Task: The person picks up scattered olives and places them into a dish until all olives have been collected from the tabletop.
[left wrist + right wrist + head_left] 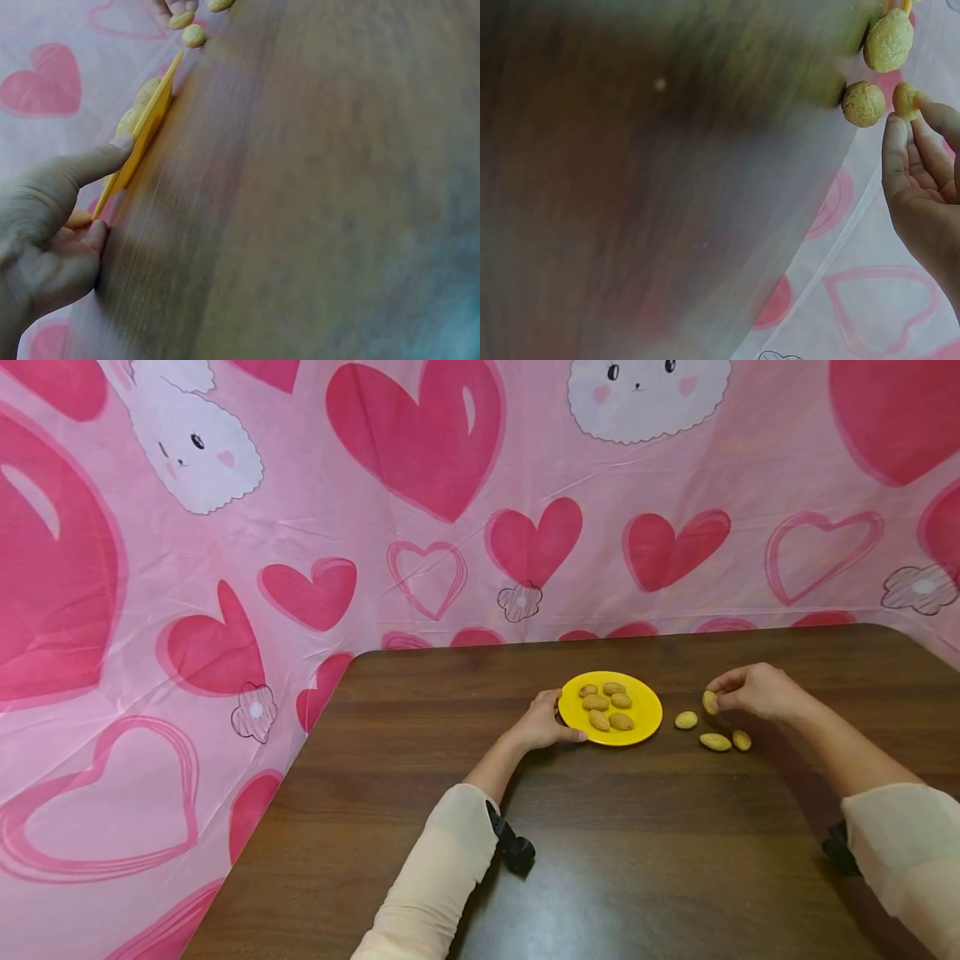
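A yellow plate (647, 720) lies on the table with several tan, oval, wrinkled nut-like pieces (596, 702) on it. My left hand (542, 723) grips the plate's left edge. In the left wrist view the thumb (105, 159) presses on the rim and fingers curl at its underside. To the right of the plate, my right hand (763, 691) pinches one nut-like piece (709, 702) between thumb and fingertips, also visible in the right wrist view (905, 101). Three more pieces lie on the table near that hand: one close to the plate (686, 720), an elongated one (715, 742), and a smaller one (742, 740).
The brown wooden table (615, 843) extends toward me and to both sides. A pink cloth with hearts and rabbits (450, 468) hangs behind and to the left of it. Black wrist cameras (517, 852) sit at both cream sleeves (438, 852).
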A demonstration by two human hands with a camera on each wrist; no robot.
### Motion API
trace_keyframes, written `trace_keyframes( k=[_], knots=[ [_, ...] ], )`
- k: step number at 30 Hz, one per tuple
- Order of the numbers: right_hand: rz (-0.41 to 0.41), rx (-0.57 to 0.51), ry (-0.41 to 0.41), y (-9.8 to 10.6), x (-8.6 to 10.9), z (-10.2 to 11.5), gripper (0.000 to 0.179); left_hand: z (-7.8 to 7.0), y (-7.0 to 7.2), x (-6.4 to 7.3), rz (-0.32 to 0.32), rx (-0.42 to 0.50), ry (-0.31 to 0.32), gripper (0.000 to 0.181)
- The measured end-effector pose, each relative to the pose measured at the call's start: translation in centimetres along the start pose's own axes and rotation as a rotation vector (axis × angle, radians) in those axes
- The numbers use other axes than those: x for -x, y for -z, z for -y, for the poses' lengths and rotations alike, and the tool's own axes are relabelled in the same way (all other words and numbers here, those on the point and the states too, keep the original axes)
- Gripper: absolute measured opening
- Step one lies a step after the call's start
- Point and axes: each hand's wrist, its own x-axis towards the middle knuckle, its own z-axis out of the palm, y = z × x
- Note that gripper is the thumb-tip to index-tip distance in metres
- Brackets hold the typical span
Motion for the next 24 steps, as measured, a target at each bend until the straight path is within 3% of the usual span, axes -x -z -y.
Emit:
trace_keyframes(
  k=[14, 24],
  knots=[
    [-0.119, -0.065, -0.007, -0.8, 0.0, 1.5, 0.044, 0.1, 0.1, 0.0, 0.002, -0.005, -0.003, 0.088],
    [-0.109, -0.094, -0.002, -1.0, -0.5, 3.1, 0.046, 0.1, 0.0, -0.1, 0.004, -0.012, -0.008, 0.087]
  ],
)
